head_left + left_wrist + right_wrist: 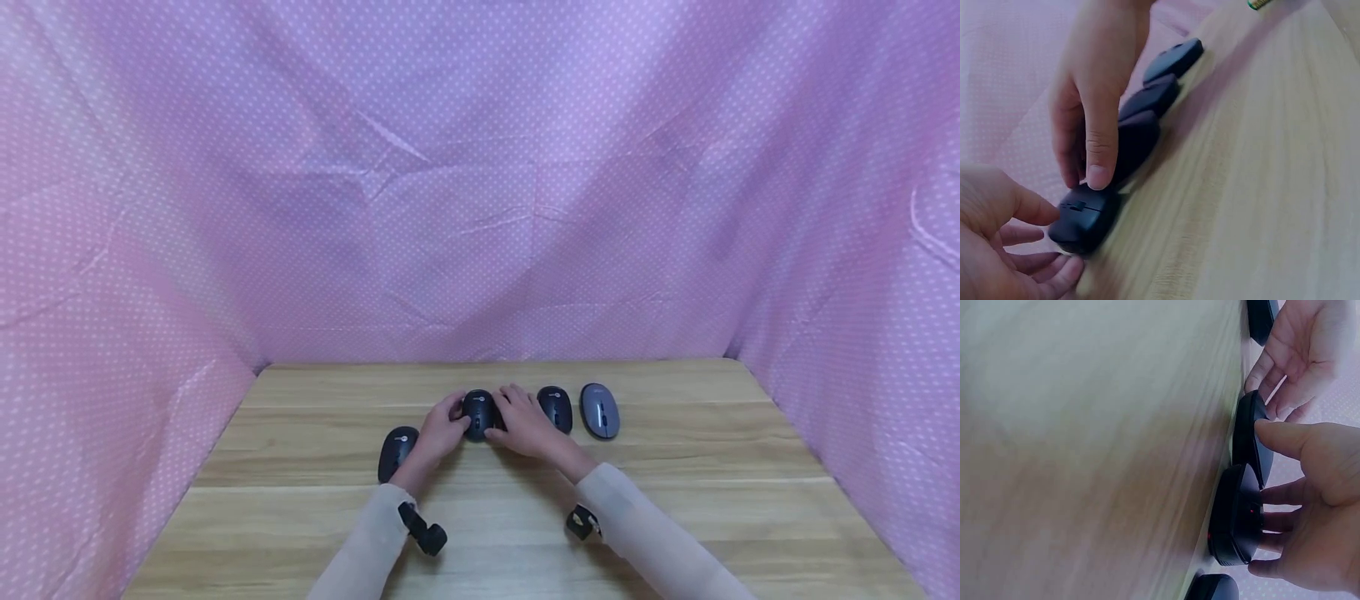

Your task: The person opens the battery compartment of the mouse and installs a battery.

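Note:
A black computer mouse lies on the wooden table between the two hands. My left hand touches its left side with thumb and fingers. On its right edge rests the thumb of my right hand, while that hand's fingers reach past another black mouse, which the right hand mostly hides in the head view. Fingers of both hands look fairly straight. Farther right are a third black mouse and a grey mouse. One more black mouse sits beside the left wrist, nearer the front.
Pink dotted cloth surrounds the back and sides of the wooden table. Each wrist carries a small black device, one of them at the left sleeve. A small green and gold object shows at the left wrist view's top edge.

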Demonstrator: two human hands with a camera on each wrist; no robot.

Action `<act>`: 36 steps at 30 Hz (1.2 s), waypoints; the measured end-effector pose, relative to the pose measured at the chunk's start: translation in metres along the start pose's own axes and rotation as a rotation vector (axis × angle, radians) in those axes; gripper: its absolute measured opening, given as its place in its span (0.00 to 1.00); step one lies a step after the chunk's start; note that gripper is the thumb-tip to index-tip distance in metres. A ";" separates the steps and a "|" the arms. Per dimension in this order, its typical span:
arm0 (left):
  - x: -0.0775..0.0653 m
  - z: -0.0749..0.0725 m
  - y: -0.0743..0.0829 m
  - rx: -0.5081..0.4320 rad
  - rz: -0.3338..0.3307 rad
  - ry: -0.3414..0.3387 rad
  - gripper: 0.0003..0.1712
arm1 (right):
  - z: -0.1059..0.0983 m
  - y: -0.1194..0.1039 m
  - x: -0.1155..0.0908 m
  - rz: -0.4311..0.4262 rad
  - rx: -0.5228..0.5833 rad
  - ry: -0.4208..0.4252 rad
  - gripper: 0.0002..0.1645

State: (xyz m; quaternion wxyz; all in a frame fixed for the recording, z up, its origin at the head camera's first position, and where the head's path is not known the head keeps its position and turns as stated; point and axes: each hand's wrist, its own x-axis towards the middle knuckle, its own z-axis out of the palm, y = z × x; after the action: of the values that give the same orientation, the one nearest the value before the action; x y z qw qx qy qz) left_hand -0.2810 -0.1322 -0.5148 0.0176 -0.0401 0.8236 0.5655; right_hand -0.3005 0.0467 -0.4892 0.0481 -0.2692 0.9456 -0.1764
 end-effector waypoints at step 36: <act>-0.067 -0.140 -0.030 0.134 0.085 -0.113 0.31 | 0.047 -0.076 -0.005 -0.082 0.665 -0.023 0.44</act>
State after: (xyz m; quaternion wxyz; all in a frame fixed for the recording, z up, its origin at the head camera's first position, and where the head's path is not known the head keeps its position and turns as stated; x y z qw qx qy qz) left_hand -0.2098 -0.2711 -0.4875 0.0429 0.0283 0.8582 0.5108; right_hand -0.2497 -0.0254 -0.5060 0.1368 -0.2784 0.8241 -0.4739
